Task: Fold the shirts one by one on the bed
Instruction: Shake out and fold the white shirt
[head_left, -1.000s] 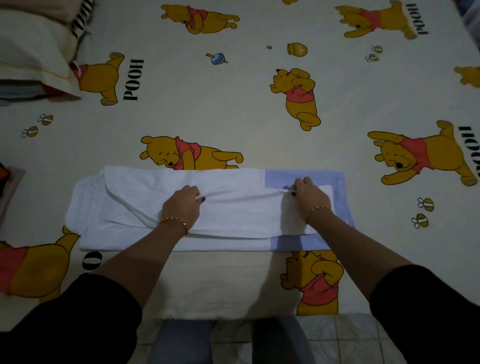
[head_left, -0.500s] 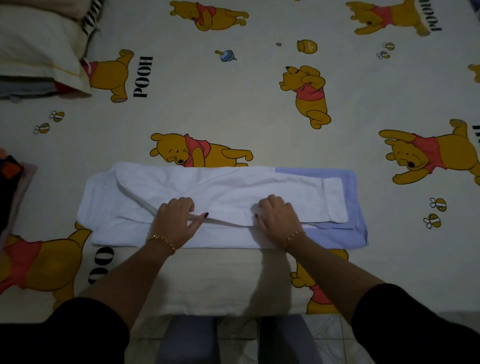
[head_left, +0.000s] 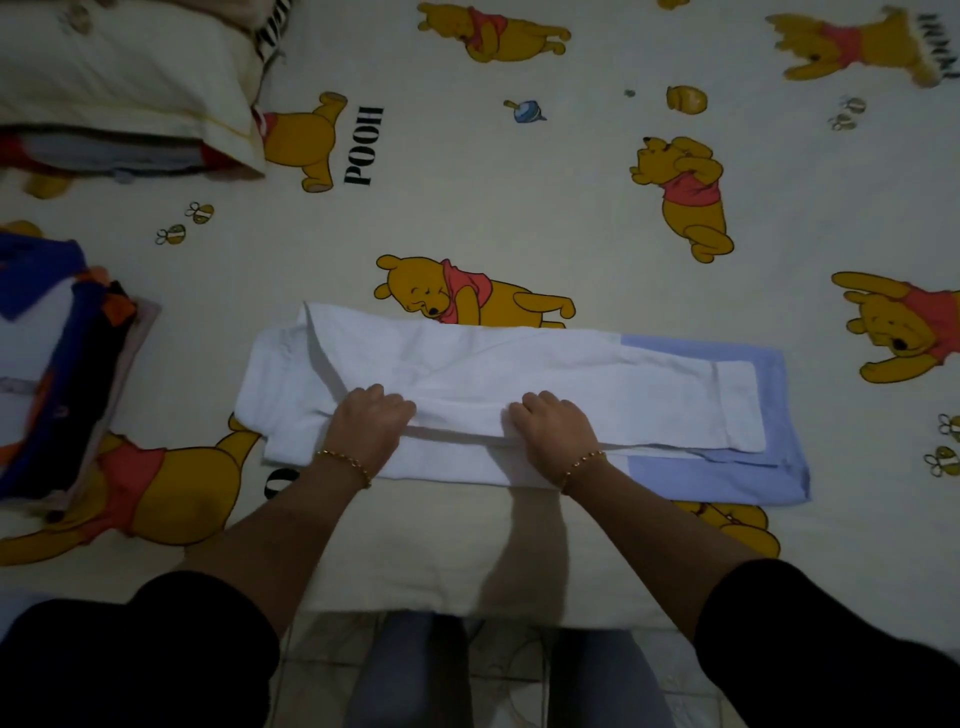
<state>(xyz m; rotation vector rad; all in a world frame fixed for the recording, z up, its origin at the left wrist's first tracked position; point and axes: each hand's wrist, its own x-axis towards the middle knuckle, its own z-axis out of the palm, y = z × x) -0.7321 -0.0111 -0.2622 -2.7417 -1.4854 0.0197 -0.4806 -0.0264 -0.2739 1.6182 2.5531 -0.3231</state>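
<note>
Flat a moment ago, the fingers now curl: left hand and right hand grip the shirt's near fold, mid-frame on the bed. Fingertips tucked from sight; folded stack cut off at left.

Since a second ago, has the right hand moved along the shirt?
Yes. The right hand has slid left along the shirt, away from its blue end toward the white middle, closer to the left hand.
</note>
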